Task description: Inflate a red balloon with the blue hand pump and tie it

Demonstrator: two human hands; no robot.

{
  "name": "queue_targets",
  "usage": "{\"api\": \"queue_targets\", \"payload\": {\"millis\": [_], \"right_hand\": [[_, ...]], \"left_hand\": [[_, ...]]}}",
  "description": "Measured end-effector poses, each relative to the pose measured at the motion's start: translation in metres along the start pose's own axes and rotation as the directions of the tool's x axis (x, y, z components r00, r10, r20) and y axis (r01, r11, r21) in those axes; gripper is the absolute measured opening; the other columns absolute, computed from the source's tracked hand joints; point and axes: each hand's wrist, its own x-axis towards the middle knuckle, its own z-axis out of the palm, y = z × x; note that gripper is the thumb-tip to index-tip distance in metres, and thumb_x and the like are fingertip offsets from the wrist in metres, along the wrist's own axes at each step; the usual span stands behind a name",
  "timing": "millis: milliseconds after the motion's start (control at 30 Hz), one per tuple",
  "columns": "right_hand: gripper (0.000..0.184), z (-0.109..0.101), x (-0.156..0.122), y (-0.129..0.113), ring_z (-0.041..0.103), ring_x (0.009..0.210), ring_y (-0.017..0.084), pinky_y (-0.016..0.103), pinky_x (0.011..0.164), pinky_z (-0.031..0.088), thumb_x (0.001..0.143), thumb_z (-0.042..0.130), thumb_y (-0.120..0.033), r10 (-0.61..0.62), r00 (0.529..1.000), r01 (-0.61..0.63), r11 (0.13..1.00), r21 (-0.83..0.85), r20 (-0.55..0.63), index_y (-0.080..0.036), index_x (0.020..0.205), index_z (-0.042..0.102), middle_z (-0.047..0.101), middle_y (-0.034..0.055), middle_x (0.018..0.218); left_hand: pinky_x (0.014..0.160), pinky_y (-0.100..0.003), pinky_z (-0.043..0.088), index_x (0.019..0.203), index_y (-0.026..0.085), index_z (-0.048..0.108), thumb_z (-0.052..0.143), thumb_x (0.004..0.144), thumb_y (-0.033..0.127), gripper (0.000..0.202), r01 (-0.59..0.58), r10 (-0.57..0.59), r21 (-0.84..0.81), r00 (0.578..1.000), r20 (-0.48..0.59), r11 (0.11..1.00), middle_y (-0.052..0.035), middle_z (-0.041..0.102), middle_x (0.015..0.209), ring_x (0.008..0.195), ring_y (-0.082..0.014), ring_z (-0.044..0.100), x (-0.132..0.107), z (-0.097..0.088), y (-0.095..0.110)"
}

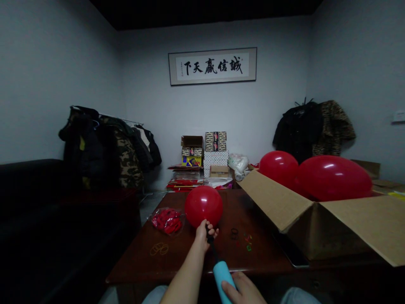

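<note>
1 balloon (202, 202), red, glossy and inflated to a round shape, shows over the table (265, 257), its neck hidden at the pump's far, black end. The pump (222, 276), a light-blue cylinder with a slim black shaft exposed, slants forward and slightly left across the table's near edge.

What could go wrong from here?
Slip: the left hand grips where the balloon meets the pump, while the right hand holds the blue barrel. If the left grip loosened, the balloon might come off and lose air.

Spill: two larger balloons bulge above the rim of the open box; a knock could tip one out.
</note>
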Motion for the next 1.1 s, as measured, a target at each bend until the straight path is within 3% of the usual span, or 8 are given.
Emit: {"api": "queue_targets", "payload": {"millis": [200, 467, 733, 900, 1100], "right_hand": [[0.052, -0.010, 0.028, -0.019, 0.059, 0.098, 0.026, 0.033, 0.087, 0.039, 0.088, 0.037, -0.050, 0.075, 0.995, -0.077, 0.997, -0.019, -0.061, -0.006, 0.097, 0.065, 0.064, 0.0183, 0.102], [0.051, 0.011, 0.056, -0.001, 0.062, 0.091, 0.025, 0.031, 0.080, 0.041, 0.089, 0.039, -0.050, 0.104, 0.991, -0.106, 0.994, -0.028, -0.088, -0.007, 0.088, 0.066, 0.066, 0.0176, 0.096], [0.057, 0.013, 0.042, -0.002, 0.062, 0.096, 0.027, 0.032, 0.082, 0.041, 0.091, 0.035, -0.051, 0.148, 0.988, -0.152, 0.984, -0.097, -0.043, -0.003, 0.097, 0.066, 0.067, 0.0208, 0.101], [0.054, 0.009, 0.027, -0.005, 0.061, 0.102, 0.028, 0.033, 0.088, 0.040, 0.093, 0.032, -0.046, 0.093, 0.996, -0.093, 0.994, -0.062, 0.001, -0.007, 0.100, 0.068, 0.068, 0.0192, 0.106], [0.057, 0.021, 0.010, 0.019, 0.063, 0.098, 0.030, 0.034, 0.085, 0.042, 0.092, 0.030, -0.049, 0.128, 0.991, -0.123, 0.980, -0.159, 0.024, -0.007, 0.097, 0.067, 0.067, 0.0204, 0.102]], "left_hand": [[0.064, -0.030, 0.052, 0.068, 0.020, 0.039, 0.040, 0.091, 0.029, 0.025, 0.040, -0.040, 0.022, 0.999, -0.011, 0.999, 0.0103, 0.037, 0.047, 0.033, -0.0040, 0.030, -0.007, 0.000, -0.015], [0.062, -0.033, 0.052, 0.069, 0.021, 0.039, 0.041, 0.092, 0.034, 0.027, 0.065, -0.062, 0.072, 0.997, -0.051, 0.995, 0.0090, 0.041, 0.046, 0.033, -0.0054, 0.033, -0.007, -0.018, -0.026], [0.056, -0.030, 0.050, 0.066, 0.021, 0.037, 0.037, 0.092, 0.034, 0.029, 0.051, -0.039, 0.118, 0.994, -0.105, 0.992, 0.0097, 0.038, 0.042, 0.030, -0.0056, 0.029, 0.004, -0.022, -0.037], [0.055, -0.030, 0.049, 0.065, 0.021, 0.037, 0.037, 0.091, 0.033, 0.029, 0.041, -0.026, 0.133, 0.994, -0.111, 0.990, 0.0095, 0.038, 0.042, 0.030, -0.0056, 0.029, 0.004, -0.018, -0.040], [0.056, -0.029, 0.049, 0.066, 0.021, 0.038, 0.039, 0.090, 0.033, 0.027, 0.019, -0.007, 0.131, 0.996, -0.093, 0.991, 0.0097, 0.038, 0.043, 0.030, -0.0054, 0.029, 0.005, -0.012, -0.031]]}}
